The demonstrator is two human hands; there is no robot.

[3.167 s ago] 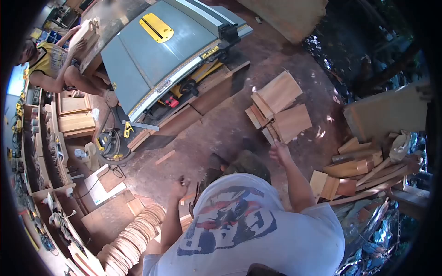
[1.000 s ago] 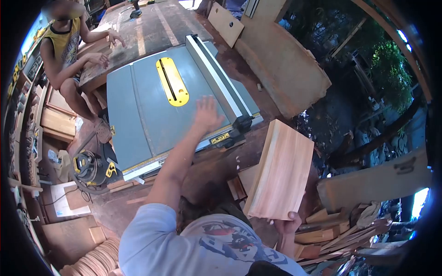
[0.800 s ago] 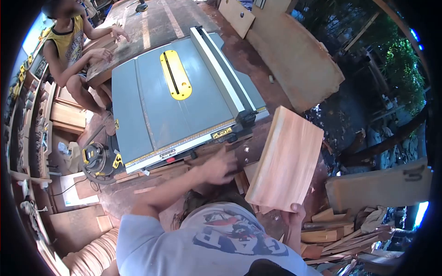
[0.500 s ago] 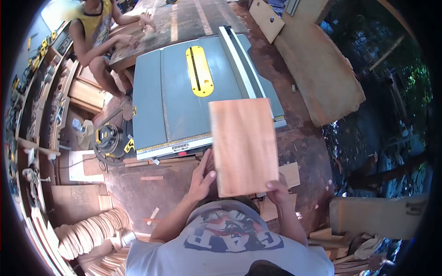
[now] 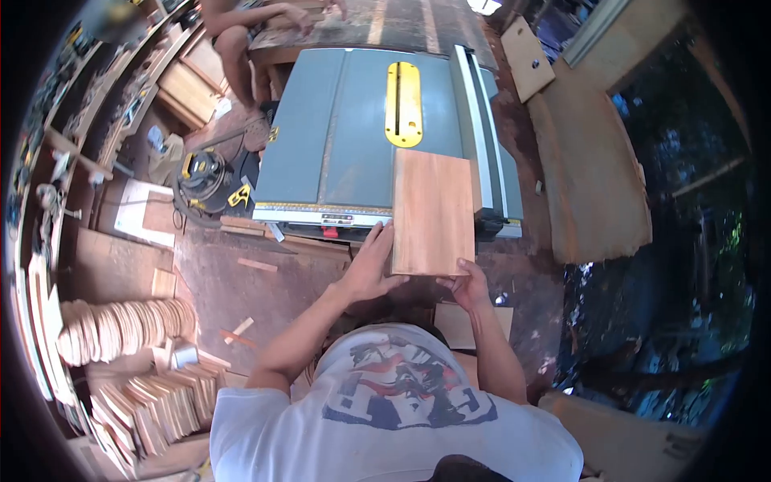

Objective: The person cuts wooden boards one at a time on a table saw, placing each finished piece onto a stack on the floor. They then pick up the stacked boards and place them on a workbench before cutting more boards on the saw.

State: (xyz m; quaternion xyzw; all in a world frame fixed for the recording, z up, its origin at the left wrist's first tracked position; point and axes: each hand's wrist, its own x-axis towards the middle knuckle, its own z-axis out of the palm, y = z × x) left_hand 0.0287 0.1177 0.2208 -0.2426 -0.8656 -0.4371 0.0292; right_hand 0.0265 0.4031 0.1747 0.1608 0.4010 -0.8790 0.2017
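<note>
A rectangular wooden board [image 5: 434, 213] extends over the front edge of the table saw [image 5: 301, 136], close to the rip fence [image 5: 475, 128]. My right hand [image 5: 468, 287] grips its near right corner, thumb on top and fingers beneath. My left hand [image 5: 371, 265] is at the board's near left edge, fingers stretched along it and thumb apart. Beyond the board's far end, a yellow throat plate [image 5: 403, 104] with a dark slot sits in the saw top. Whether the board rests fully on the saw cannot be made out.
Another person [image 5: 241, 40] sits at the workbench at the back left. A shop vacuum [image 5: 207, 178] stands left of the saw. Stacked wood pieces [image 5: 157, 410] and round wooden discs [image 5: 128, 325] lie at lower left. A large plywood sheet [image 5: 590, 173] is on the right.
The board has been lowered and moved forward toward the saw and fence. Both hands have moved forward with it. The camera view has shifted, so the saw appears farther right.
</note>
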